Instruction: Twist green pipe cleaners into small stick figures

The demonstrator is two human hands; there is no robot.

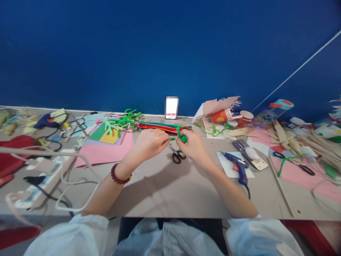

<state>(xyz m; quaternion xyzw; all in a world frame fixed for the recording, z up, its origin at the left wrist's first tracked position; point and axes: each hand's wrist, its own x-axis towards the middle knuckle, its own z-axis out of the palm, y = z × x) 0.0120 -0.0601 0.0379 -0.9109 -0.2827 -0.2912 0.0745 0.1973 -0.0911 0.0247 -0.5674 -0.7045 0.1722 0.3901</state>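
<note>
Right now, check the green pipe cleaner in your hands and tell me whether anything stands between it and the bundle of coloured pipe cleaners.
Nothing visible does: the green pipe cleaner, held by the left hand and right hand, sits just in front of the bundle of coloured pipe cleaners.

**Fuzzy chenille, matt paper, glossy plastic**

The green pipe cleaner [181, 138] is fuzzy chenille over wire. The pink paper [103, 153] looks smooth and matt. The scissors [177, 155] have metal blades and glossy black plastic loops; the glue gun [238, 166] is shiny blue plastic, and the stick [281, 185] is pale, unvarnished wood.
</note>
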